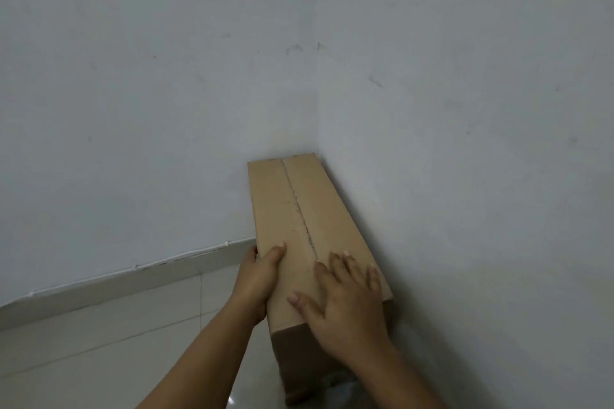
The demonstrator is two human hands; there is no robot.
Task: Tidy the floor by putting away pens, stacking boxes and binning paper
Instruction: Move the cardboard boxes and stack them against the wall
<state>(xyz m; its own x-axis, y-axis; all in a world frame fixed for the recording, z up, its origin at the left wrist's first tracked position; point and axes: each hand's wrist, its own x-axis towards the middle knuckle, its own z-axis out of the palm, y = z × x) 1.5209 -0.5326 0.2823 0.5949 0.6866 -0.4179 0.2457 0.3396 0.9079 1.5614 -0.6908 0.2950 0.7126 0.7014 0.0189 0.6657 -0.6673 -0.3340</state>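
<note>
Here, a long box (309, 226) is standing on the tiled floor (99, 325), its long axis running into the corner along the right wall (465, 143). The left hand (257, 279) is gripping its left edge, thumb on top; the right hand (345, 299) is pressing flat, fingers spread.

No legible text, label, brand, number or sign found. The cardboard box (299, 226) top is plain and unprinted; the walls (166, 76) carry scuff marks only, no lettering.
</note>
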